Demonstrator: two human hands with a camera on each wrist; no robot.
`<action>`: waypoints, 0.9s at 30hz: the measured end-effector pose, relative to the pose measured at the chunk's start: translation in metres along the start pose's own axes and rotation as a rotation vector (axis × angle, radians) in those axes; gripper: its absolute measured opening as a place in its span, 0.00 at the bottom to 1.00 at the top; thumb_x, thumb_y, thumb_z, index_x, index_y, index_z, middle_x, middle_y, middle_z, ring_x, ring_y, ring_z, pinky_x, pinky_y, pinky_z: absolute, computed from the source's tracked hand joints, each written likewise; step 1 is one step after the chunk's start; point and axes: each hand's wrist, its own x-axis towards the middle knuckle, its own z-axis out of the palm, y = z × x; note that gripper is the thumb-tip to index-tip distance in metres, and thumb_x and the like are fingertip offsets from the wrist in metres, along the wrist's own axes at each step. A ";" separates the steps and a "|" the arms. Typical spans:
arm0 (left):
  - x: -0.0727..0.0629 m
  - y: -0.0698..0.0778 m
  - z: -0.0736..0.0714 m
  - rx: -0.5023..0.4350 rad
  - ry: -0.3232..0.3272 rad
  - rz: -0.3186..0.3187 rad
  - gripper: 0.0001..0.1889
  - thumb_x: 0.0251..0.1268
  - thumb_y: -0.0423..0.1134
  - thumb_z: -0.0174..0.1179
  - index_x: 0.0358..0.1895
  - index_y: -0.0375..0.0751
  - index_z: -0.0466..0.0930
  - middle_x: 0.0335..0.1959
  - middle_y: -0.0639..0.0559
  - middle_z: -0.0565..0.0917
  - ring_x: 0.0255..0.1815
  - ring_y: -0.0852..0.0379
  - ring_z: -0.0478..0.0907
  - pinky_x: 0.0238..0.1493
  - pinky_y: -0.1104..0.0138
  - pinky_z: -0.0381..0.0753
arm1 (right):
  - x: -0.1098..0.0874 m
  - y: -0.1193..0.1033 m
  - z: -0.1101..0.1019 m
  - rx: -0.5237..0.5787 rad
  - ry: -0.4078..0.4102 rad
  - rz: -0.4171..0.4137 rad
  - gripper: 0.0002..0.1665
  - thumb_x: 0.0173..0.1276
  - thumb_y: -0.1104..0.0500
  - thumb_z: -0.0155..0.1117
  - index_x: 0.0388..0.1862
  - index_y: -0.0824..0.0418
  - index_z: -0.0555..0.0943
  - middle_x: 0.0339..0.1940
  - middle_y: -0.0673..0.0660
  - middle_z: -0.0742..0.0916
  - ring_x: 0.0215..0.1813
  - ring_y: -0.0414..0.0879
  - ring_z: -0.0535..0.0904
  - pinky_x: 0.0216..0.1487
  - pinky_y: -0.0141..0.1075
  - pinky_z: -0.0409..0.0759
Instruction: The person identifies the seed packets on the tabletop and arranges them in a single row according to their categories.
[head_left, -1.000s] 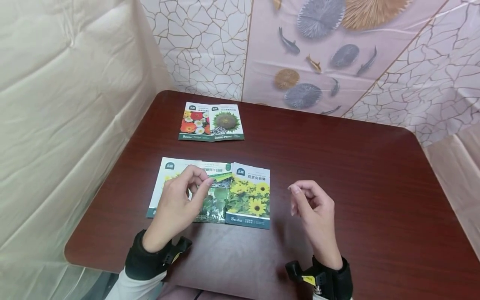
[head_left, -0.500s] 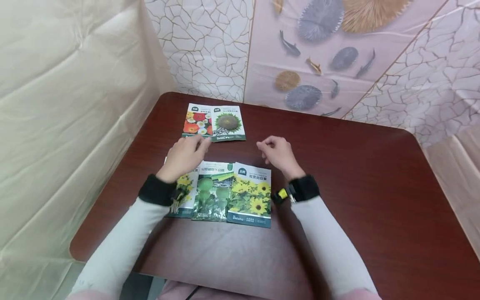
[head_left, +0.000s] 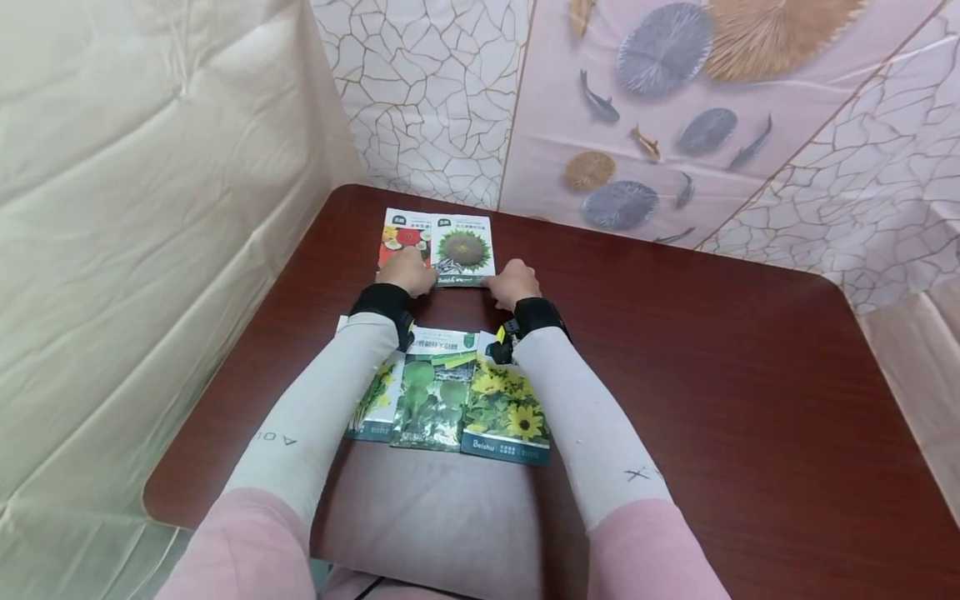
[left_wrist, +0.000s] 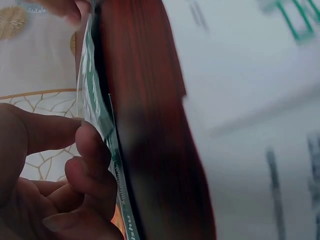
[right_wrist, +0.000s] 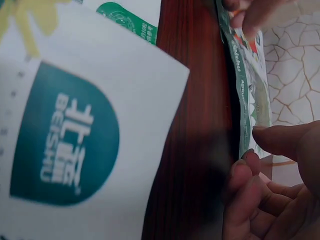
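Observation:
Two seed packets lie overlapped at the far side of the table: one with a green-rimmed sunflower head [head_left: 463,248], and a red-and-orange flower packet [head_left: 407,236] partly under it. My right hand [head_left: 514,285] pinches the sunflower-head packet's near right corner, thumb above and fingers below in the right wrist view. At the near left corner of that same packet, my left hand [head_left: 408,271] pinches with thumb and finger. The left hand covers part of the flower packet. In the left wrist view the packet's near edge [left_wrist: 95,95] stands slightly raised.
Closer to my body three packets lie side by side: a yellow-flower packet [head_left: 380,400] partly behind my left sleeve, a green plant packet [head_left: 431,404], and a yellow sunflower packet [head_left: 510,412] partly under my right forearm. Patterned cloth [head_left: 427,108] hangs behind the dark table [head_left: 697,400].
Both hands have reached forward from over the near row to the far packets and taken the near corners of the sunflower-head packet. The near packets stay in place.

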 end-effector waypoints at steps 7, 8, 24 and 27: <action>-0.003 0.013 0.002 -0.011 0.067 -0.019 0.17 0.69 0.48 0.53 0.25 0.42 0.78 0.17 0.52 0.76 0.22 0.51 0.76 0.23 0.62 0.68 | -0.004 -0.002 -0.005 -0.028 0.015 0.003 0.16 0.71 0.49 0.60 0.41 0.61 0.80 0.30 0.56 0.82 0.28 0.47 0.83 0.33 0.36 0.80; -0.003 0.014 0.003 -0.018 0.074 -0.020 0.17 0.69 0.47 0.54 0.25 0.42 0.79 0.17 0.52 0.79 0.23 0.52 0.77 0.23 0.62 0.68 | -0.005 -0.002 -0.006 -0.026 0.011 0.004 0.16 0.71 0.49 0.59 0.41 0.62 0.80 0.31 0.57 0.83 0.29 0.47 0.84 0.35 0.37 0.80; -0.008 0.010 0.005 -0.211 0.108 -0.015 0.17 0.70 0.46 0.54 0.27 0.41 0.85 0.23 0.47 0.87 0.22 0.53 0.81 0.27 0.66 0.72 | -0.019 0.011 -0.005 0.159 0.032 -0.155 0.12 0.73 0.59 0.56 0.36 0.64 0.83 0.29 0.57 0.83 0.25 0.47 0.80 0.44 0.41 0.79; -0.012 0.007 0.005 -0.265 0.122 -0.027 0.17 0.69 0.46 0.56 0.26 0.41 0.85 0.23 0.47 0.86 0.24 0.51 0.81 0.28 0.65 0.70 | -0.025 0.014 -0.003 0.215 0.045 -0.152 0.08 0.73 0.59 0.56 0.39 0.62 0.80 0.34 0.58 0.83 0.26 0.47 0.79 0.40 0.40 0.80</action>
